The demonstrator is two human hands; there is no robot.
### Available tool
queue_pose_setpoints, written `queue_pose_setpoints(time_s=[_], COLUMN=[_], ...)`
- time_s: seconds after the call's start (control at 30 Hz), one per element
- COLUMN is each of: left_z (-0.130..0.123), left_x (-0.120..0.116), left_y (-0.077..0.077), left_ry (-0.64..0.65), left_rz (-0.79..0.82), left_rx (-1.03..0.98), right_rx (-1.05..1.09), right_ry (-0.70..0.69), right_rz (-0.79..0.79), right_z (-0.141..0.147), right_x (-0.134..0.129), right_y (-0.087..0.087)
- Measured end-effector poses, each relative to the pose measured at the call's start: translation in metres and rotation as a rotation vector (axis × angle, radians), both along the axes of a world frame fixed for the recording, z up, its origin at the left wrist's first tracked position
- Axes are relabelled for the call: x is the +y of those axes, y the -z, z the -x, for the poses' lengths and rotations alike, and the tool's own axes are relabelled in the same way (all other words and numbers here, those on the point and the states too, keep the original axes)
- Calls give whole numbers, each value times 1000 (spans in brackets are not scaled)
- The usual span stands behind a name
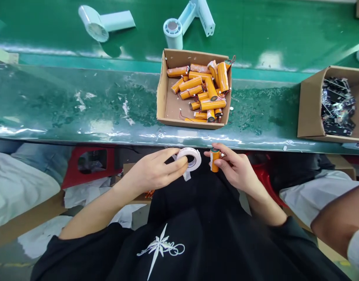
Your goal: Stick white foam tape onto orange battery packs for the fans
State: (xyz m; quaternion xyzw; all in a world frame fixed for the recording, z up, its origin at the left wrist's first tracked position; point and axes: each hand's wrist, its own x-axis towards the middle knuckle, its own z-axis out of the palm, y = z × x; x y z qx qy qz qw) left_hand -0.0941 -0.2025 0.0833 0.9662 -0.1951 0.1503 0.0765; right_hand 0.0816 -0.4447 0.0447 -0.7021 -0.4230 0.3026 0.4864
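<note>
My left hand (157, 169) grips a roll of white tape (192, 159) between thumb and fingers, a loose end hanging from its lower edge. My right hand (233, 164) pinches an orange battery cell (215, 160) upright, with white tape along one side and a thin wire at its top. The two are near each other but apart, in front of the near edge of the green surface (132, 105). On the surface, beyond my hands, sits an open cardboard box (175, 105) holding a jumbled pile of orange cells (207, 88); another box (312, 103), to the right, holds dark, shiny parts (338, 106). Past the first box lie pale blue plastic housings (117, 21).
</note>
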Motion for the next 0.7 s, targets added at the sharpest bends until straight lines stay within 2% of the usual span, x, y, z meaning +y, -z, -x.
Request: queue_pose_setpoints(time_s=[0.1, 0.2, 0.37, 0.47, 0.6, 0.7], left_z=[-4, -6, -11, -15, -22, -26], left_x=[-3, -7, -18, -30, -47, -55], left_y=[-1, -3, 3, 14, 25, 28], left_ry=[14, 29, -21, -69, -140, -196], left_rz=[15, -45, -55, -69, -48, 11], left_rx=[-6, 1, -3, -63, -167, -257], right_rx=[-109, -153, -23, 124, 269, 312], right_ry=[-96, -164, -142, 53, 417, 603], right_rz=[14, 63, 125, 41, -232, -416], right_z=[-3, -5, -9, -8, 1, 11], right_x=[4, 8, 9, 11, 22, 32], right_y=[-6, -11, -10, -4, 4, 9])
